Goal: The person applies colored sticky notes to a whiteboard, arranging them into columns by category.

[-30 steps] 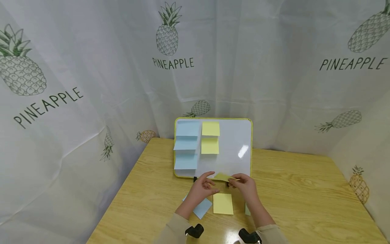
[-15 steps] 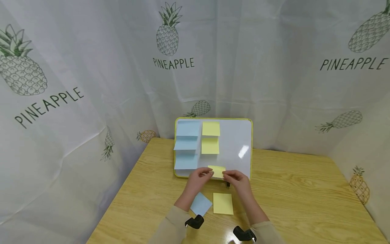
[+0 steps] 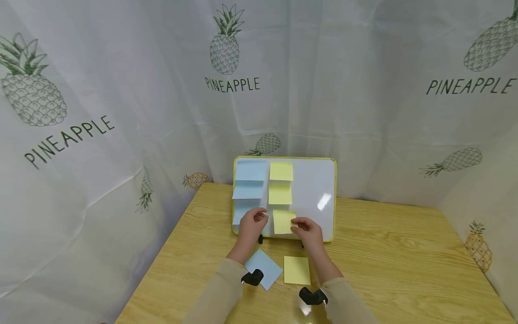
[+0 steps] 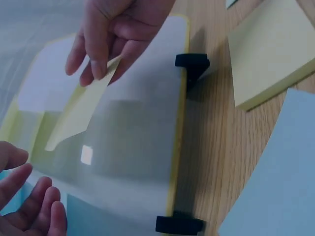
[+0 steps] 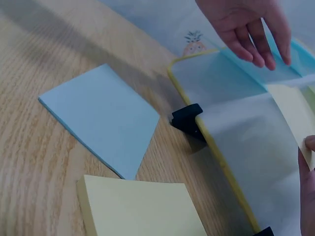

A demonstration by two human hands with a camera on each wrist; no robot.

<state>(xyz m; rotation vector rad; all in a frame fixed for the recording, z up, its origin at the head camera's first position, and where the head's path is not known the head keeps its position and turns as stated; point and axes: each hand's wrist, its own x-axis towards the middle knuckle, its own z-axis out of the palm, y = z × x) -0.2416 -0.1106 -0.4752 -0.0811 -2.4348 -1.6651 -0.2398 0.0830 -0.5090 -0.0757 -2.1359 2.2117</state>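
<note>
Left hand has left the held yellow note; the note is higher.

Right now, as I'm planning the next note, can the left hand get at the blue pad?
Probably yes: the left hand is empty, and the blue pad lies nearby with nothing on top.

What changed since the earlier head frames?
The loose yellow sticky note moved up in front of the whiteboard. The left hand let go of it and drew away leftward and up; the right hand moved up with it, still pinching its right edge. Unchanged: two mounted yellow notes, three blue notes, blue pad, yellow pad.
</note>
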